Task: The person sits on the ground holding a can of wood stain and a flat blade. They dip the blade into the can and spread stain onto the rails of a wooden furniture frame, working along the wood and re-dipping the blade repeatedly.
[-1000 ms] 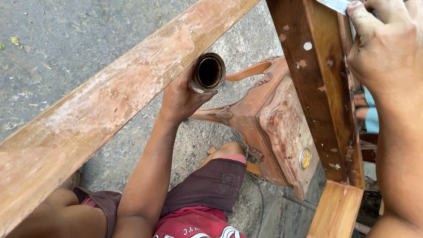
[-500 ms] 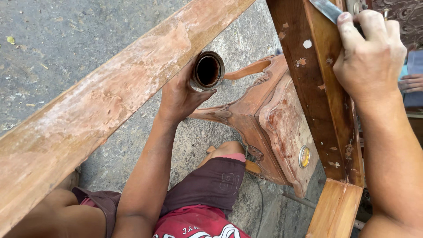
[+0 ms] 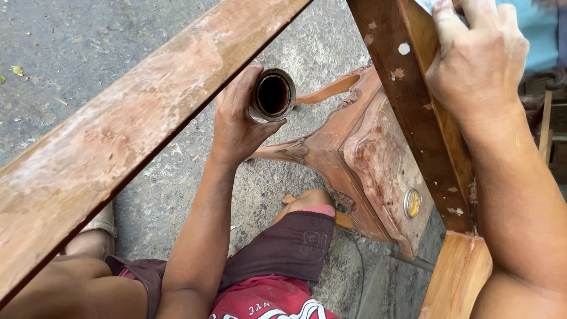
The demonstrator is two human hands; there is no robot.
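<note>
My left hand (image 3: pixel 236 127) is wrapped around a small round tin (image 3: pixel 273 94) with a dark, stained inside, holding it up beside a long pale plank (image 3: pixel 136 130). My right hand (image 3: pixel 478 59) is closed at the top right, pressed against a dark brown wooden rail (image 3: pixel 407 100) that has light filler spots. Only a sliver of the flat metal blade (image 3: pixel 424 3) it grips shows at the top edge of the picture.
A carved reddish wooden stool (image 3: pixel 378 159) lies on its side below the rail, with a round yellow disc (image 3: pixel 412 202) on it. A lighter wooden piece (image 3: pixel 455 277) joins the rail at the bottom right. Grey concrete ground (image 3: pixel 71 47) lies beneath; my bent legs are at the bottom.
My right hand has shifted slightly left along the dark rail, and the blade has slid almost out of view. My left hand with the tin has stayed put.
</note>
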